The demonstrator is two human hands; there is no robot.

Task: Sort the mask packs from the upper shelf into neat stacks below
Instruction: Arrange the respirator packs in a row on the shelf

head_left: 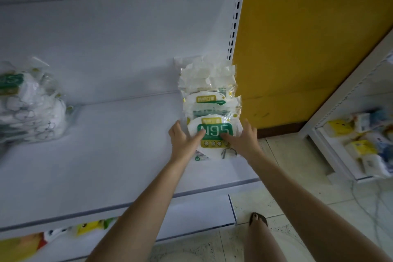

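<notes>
1. Mask packs (209, 100) with green N95 labels lie in an overlapping row on the white shelf (127, 155), at its right end, just beside the slotted upright (235, 23).
2. I see the left hand (185, 140) resting on the nearest pack (214, 125), fingers stretched flat over its label and gripping nothing.
3. I see the right hand (244, 138) on the same pack's right side, fingers straight and pressing down, likewise released.
4. A looser pile (32, 108) of mask packs sits well apart at the shelf's left end.
5. To my right, tissue packs (359, 147) fill a neighbouring rack (314, 132) beside the yellow panel (308, 49).
</notes>
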